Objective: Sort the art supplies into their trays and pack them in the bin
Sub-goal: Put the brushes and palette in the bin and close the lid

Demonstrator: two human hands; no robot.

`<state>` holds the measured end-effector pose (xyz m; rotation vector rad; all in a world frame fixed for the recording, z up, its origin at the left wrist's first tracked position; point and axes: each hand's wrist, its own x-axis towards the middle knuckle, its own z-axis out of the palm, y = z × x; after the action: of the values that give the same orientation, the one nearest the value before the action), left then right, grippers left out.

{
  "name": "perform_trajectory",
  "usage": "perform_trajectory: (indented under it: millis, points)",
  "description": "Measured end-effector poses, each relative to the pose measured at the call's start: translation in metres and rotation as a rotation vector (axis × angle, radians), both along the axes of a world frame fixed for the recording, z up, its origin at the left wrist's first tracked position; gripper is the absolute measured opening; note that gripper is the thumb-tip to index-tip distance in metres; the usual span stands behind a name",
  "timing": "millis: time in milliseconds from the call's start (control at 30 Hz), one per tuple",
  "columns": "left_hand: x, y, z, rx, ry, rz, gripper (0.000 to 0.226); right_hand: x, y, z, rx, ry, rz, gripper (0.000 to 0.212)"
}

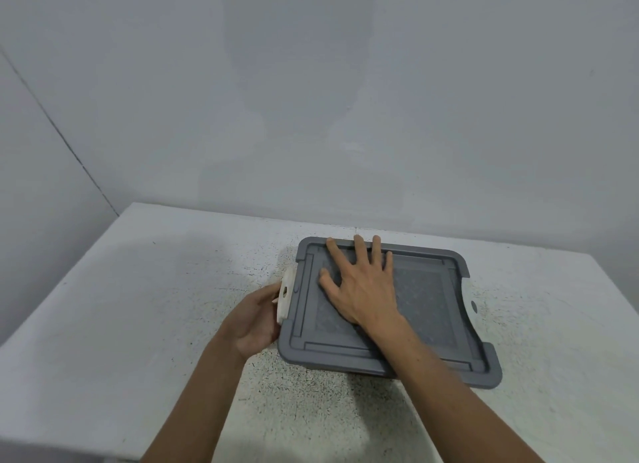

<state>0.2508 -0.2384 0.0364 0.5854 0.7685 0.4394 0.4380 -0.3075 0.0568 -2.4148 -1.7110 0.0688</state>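
Judging progress from the head view, I place the task at its closing step. The grey lid point(425, 289) sits on the bin, whose body is hidden beneath it, on the tabletop point(138, 289) towards the far edge. No loose supplies or trays show anywhere on the tabletop. I take them to be packed inside, though I cannot confirm this through the lid.

What remains, in my judgement, is fastening. The left latch point(286, 296), white, stands out from the lid's left edge and does not look folded home. The right latch point(473, 305) shows only as a pale sliver at the right edge, and I cannot tell whether it is engaged.

The right hand point(363, 289) lies flat on the lid, palm down. Its fingers point(359, 251) are spread and straight, their tips reaching the far rim, pressing and grasping nothing.

The left hand point(256, 321) cups the left latch from outside, with the thumb against its outer face. The other fingers are curled out of sight behind it. I read this as a grip on the latch.
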Motion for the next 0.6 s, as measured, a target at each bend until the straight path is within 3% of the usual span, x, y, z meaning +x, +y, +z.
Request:
perform_trajectory:
  millis: [267,600]
  points:
    - [0.010,0.004,0.018,0.271,0.186,-0.125,0.046,-0.001,0.000,0.000,-0.005,-0.016,-0.010,0.064]
    - [0.024,0.001,0.030,0.452,0.446,-0.057,0.033,-0.003,-0.001,0.001,-0.009,-0.023,-0.013,0.064]
